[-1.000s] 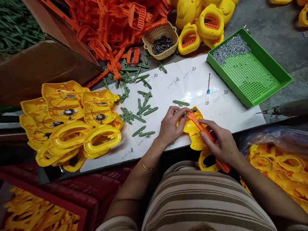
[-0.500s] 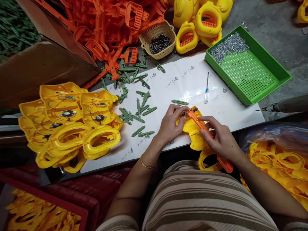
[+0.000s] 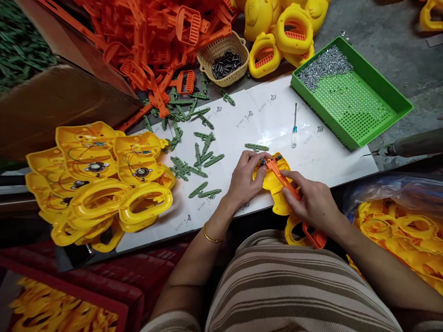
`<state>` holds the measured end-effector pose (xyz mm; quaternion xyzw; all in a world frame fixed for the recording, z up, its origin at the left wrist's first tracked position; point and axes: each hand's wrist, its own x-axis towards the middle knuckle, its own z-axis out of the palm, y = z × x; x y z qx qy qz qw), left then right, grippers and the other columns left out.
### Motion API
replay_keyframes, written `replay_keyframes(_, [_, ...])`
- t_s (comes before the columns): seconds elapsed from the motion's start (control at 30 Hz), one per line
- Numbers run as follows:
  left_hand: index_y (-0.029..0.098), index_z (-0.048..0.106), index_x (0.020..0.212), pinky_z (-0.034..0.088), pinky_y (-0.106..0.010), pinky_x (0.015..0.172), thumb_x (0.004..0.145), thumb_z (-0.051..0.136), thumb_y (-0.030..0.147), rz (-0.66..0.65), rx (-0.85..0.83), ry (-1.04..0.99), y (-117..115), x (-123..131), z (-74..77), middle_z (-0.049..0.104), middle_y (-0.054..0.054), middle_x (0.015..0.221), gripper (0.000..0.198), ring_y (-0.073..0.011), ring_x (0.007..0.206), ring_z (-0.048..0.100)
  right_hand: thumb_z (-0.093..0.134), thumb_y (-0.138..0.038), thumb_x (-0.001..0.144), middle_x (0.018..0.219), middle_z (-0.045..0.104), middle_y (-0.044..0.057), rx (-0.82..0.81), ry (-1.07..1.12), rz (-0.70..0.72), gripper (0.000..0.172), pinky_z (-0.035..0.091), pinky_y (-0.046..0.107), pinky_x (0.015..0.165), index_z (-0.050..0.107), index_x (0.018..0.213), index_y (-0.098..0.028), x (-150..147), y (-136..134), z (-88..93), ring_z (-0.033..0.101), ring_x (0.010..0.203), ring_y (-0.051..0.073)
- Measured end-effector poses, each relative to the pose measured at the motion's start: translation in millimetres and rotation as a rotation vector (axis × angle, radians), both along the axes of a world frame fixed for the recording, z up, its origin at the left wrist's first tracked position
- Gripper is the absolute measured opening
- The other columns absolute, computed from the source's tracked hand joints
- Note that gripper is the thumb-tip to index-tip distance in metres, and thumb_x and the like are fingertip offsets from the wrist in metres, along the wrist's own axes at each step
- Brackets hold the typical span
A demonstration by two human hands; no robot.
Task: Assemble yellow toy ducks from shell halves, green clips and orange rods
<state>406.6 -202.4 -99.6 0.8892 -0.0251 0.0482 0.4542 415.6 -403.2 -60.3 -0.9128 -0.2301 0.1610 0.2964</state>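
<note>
In front of me a yellow plastic toy shell half [image 3: 279, 196] lies hollow side up at the table's near edge. My left hand [image 3: 246, 177] is closed on its left side, thumb and fingertips by a small black peg [image 3: 263, 161]. A second black peg [image 3: 279, 157] sits at the shell's far right. My right hand [image 3: 313, 200] grips a long orange plastic trigger bar [image 3: 282, 179], whose far end rests in the shell between the pegs. Its looped near end [image 3: 316, 237] lies over the shell's ring handle [image 3: 292, 230]. A green plastic strip [image 3: 256, 147] lies just beyond my left hand.
Stacked yellow shells with wired speakers [image 3: 95, 167] stand left, beside scattered green strips [image 3: 207, 143]. Behind are orange bars [image 3: 148, 41], a basket of black pegs [image 3: 238, 76] and a green screw tray [image 3: 377, 133]. A screwdriver [image 3: 294, 131] lies centre right; a power driver [image 3: 415, 145] juts in.
My right hand has shifted slightly left with the orange bar, which now lies deeper along the shell. Its near end has moved left over the ring handle. My left hand keeps its hold.
</note>
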Motion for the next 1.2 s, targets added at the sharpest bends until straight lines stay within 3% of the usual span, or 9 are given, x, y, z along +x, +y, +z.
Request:
replay_keyframes(0.1, [0.021, 0.062, 0.117, 0.051, -0.035, 0.093, 0.092, 0.049, 0.015, 0.022, -0.003, -0.010, -3.2, -2.0, -1.8, 0.054, -0.007, 0.104, 0.029, -0.0181, 0.101, 0.057, 0.049, -0.034, 0.094, 0.090, 0.072, 0.005, -0.065, -0.107, 0.034, 0.041, 0.042, 0.027, 0.055, 0.059, 0.131, -0.019, -7.4, 1.3, -2.1, 0.065, 0.066, 0.018])
replay_keyframes(0.2, [0.021, 0.063, 0.118, 0.051, -0.036, 0.093, 0.092, 0.048, 0.015, 0.038, 0.000, -0.040, -4.4, -3.3, -4.1, 0.054, -0.006, 0.104, 0.030, -0.0185, 0.101, 0.057, 0.049, -0.036, 0.095, 0.093, 0.067, 0.007, -0.098, -0.151, 0.035, 0.042, 0.040, 0.026, 0.051, 0.061, 0.131, -0.020, -11.2, 2.6, -4.5, 0.061, 0.063, 0.016])
replay_keyframes(0.27, [0.021, 0.063, 0.117, 0.052, -0.036, 0.093, 0.092, 0.049, 0.015, 0.034, 0.002, -0.056, -3.7, -2.9, -5.0, 0.054, -0.006, 0.103, 0.030, -0.0188, 0.100, 0.057, 0.049, -0.035, 0.095, 0.091, 0.065, 0.007, -0.051, -0.152, 0.014, 0.041, 0.041, 0.026, 0.052, 0.062, 0.131, -0.019, -10.8, 3.0, -6.3, 0.059, 0.062, 0.015])
replay_keyframes(0.43, [0.020, 0.067, 0.114, 0.052, -0.034, 0.088, 0.091, 0.052, 0.016, 0.020, -0.005, -0.070, -1.5, 1.1, -3.3, 0.055, -0.006, 0.098, 0.028, -0.0182, 0.097, 0.057, 0.053, -0.029, 0.093, 0.076, 0.059, 0.002, 0.247, -0.017, -0.066, 0.038, 0.046, 0.025, 0.060, 0.065, 0.126, -0.015, -5.3, 1.2, -10.9, 0.055, 0.062, 0.013])
replay_keyframes(0.63, [0.022, 0.070, 0.111, 0.053, -0.029, 0.079, 0.087, 0.059, 0.017, 0.095, 0.004, -0.089, -3.9, -0.1, -2.1, 0.059, -0.004, 0.097, 0.027, -0.0155, 0.091, 0.060, 0.053, -0.029, 0.092, 0.078, 0.061, 0.003, 0.177, -0.060, -0.066, 0.039, 0.045, 0.027, 0.058, 0.065, 0.126, -0.013, -7.9, 3.8, -8.3, 0.052, 0.060, 0.012])
replay_keyframes(0.83, [0.020, 0.067, 0.093, 0.050, -0.026, 0.067, 0.085, 0.063, 0.019, 0.182, -0.014, -0.131, -3.4, -4.4, -6.2, 0.069, -0.003, 0.097, 0.009, -0.0146, 0.084, 0.063, 0.055, -0.029, 0.091, 0.078, 0.064, 0.002, 0.250, 0.017, -0.094, 0.036, 0.044, 0.024, 0.055, 0.067, 0.123, -0.016, -7.1, 5.7, -5.4, 0.052, 0.057, 0.011])
replay_keyframes(0.97, [0.020, 0.067, 0.094, 0.050, -0.025, 0.064, 0.085, 0.061, 0.018, 0.159, -0.011, -0.106, -2.3, -5.1, -7.0, 0.067, -0.005, 0.098, 0.011, -0.0150, 0.085, 0.063, 0.049, -0.031, 0.093, 0.081, 0.063, 0.005, 0.094, -0.088, -0.031, 0.040, 0.043, 0.025, 0.055, 0.066, 0.126, -0.015, -9.5, 6.0, -5.8, 0.056, 0.061, 0.014])
replay_keyframes(1.1, [0.019, 0.066, 0.094, 0.050, -0.025, 0.065, 0.085, 0.060, 0.018, 0.162, -0.019, -0.124, -4.4, -6.2, -6.5, 0.067, -0.005, 0.099, 0.010, -0.0158, 0.088, 0.064, 0.047, -0.033, 0.095, 0.086, 0.064, 0.006, -0.103, -0.207, 0.028, 0.042, 0.030, 0.025, 0.046, 0.064, 0.131, -0.020, -12.2, 6.0, -4.6, 0.053, 0.055, 0.013])
replay_keyframes(1.2, [0.019, 0.065, 0.094, 0.052, -0.028, 0.073, 0.086, 0.059, 0.017, 0.149, -0.019, -0.158, -4.6, -7.5, -6.6, 0.068, -0.006, 0.099, 0.010, -0.0172, 0.093, 0.065, 0.046, -0.036, 0.095, 0.086, 0.063, 0.006, -0.155, -0.226, 0.053, 0.043, 0.026, 0.026, 0.044, 0.063, 0.133, -0.022, -11.2, 6.4, -3.2, 0.052, 0.052, 0.013])
